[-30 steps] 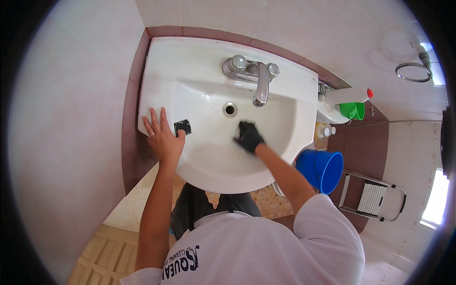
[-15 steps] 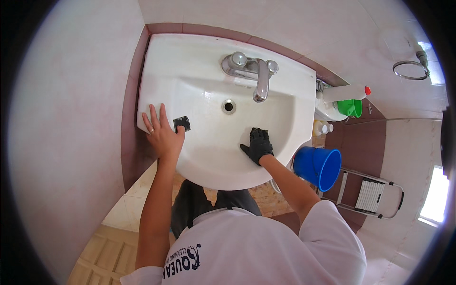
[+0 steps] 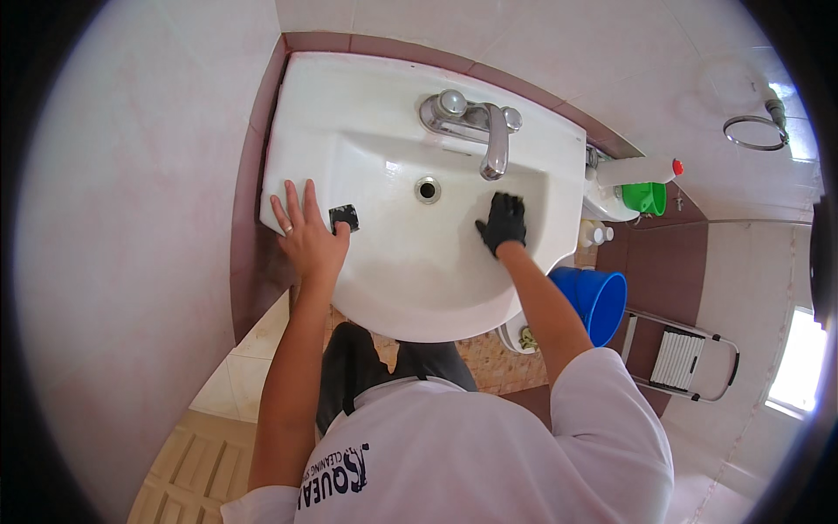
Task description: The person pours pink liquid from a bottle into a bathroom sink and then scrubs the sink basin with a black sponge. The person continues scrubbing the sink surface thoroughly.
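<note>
Head view, left grip (image 3: 314, 240): fingers apart on the white sink (image 3: 419, 262), thumb at the black pad (image 3: 346, 213).
Black pad: left side of the sink; I judge it light, thin, best pinched at a far corner.
Right grip (image 3: 504, 223): black-gloved, inside the sink toward the right; clamped or not, I cannot tell.

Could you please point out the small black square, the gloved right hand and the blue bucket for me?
Small black square (image 3: 345, 214): head view, on its upper face.
Gloved right hand (image 3: 504, 225): head view, on the back of the glove.
Blue bucket (image 3: 577, 285): head view, on its outer side wall.
</note>
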Demonstrator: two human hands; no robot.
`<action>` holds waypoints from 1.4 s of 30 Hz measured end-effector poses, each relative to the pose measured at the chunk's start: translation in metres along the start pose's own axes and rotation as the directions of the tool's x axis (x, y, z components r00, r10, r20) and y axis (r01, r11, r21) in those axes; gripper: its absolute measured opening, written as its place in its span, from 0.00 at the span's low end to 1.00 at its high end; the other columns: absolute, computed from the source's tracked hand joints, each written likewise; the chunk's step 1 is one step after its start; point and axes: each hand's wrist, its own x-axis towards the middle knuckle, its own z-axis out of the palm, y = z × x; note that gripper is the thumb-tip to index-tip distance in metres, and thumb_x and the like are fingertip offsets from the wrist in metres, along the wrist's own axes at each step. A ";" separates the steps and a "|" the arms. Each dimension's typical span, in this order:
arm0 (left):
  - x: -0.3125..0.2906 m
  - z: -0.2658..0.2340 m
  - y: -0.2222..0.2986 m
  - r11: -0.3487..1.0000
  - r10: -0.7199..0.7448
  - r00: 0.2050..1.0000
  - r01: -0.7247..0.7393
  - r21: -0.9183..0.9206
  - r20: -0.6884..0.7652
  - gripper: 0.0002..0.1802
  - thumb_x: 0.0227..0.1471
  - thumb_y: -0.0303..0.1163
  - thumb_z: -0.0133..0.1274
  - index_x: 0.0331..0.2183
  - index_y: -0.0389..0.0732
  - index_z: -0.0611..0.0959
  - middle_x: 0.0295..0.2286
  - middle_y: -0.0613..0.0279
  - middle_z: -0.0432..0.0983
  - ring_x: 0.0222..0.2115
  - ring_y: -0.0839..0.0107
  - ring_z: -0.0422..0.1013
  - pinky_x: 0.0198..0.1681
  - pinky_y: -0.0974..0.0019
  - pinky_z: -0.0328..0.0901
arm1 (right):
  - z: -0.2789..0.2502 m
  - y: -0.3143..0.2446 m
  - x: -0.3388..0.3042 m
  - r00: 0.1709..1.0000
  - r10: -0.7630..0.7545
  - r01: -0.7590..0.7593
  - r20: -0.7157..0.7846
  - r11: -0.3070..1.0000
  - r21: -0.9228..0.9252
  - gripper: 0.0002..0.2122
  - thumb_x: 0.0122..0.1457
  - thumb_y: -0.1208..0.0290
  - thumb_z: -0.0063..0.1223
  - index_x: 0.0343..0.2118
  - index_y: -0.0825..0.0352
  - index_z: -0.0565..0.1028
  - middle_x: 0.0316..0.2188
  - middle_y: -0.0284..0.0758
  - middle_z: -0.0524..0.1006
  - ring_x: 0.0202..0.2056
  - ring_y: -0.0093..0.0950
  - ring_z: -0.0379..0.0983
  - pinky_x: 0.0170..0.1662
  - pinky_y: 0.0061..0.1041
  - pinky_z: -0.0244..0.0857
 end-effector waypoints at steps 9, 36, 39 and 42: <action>0.001 0.002 -0.008 0.999 -0.031 1.000 0.031 0.017 0.002 0.42 0.38 0.36 0.54 0.58 0.49 0.61 0.61 0.56 0.46 0.62 0.48 0.39 0.48 0.44 0.61 | 0.001 -0.022 -0.031 0.982 -0.104 0.127 0.160 0.982 -0.138 0.38 0.56 0.47 0.43 0.60 0.74 0.51 0.60 0.47 0.54 0.63 0.43 0.43 0.65 0.39 0.30; 0.003 0.001 0.000 1.000 -0.007 1.000 0.007 0.011 0.011 0.43 0.38 0.35 0.54 0.58 0.49 0.61 0.61 0.56 0.47 0.62 0.48 0.39 0.48 0.44 0.60 | -0.017 -0.011 0.026 0.996 0.045 -0.035 0.073 0.991 -0.129 0.38 0.55 0.50 0.48 0.60 0.74 0.50 0.60 0.45 0.55 0.64 0.40 0.42 0.65 0.39 0.31; 0.003 -0.001 -0.003 1.000 -0.023 1.000 0.023 0.017 0.018 0.43 0.38 0.35 0.54 0.58 0.49 0.61 0.61 0.56 0.47 0.62 0.49 0.40 0.48 0.44 0.61 | -0.014 -0.019 0.008 0.991 0.051 -0.040 0.128 0.996 -0.083 0.38 0.55 0.51 0.48 0.60 0.74 0.49 0.60 0.46 0.54 0.64 0.41 0.40 0.66 0.38 0.30; 0.002 0.002 -0.007 0.999 -0.023 1.000 0.024 0.023 -0.011 0.43 0.37 0.35 0.54 0.58 0.49 0.61 0.61 0.56 0.47 0.62 0.49 0.40 0.47 0.45 0.61 | -0.009 -0.029 -0.028 0.983 0.025 -0.012 0.184 0.998 -0.069 0.38 0.56 0.51 0.47 0.61 0.73 0.48 0.62 0.45 0.52 0.65 0.42 0.39 0.66 0.38 0.28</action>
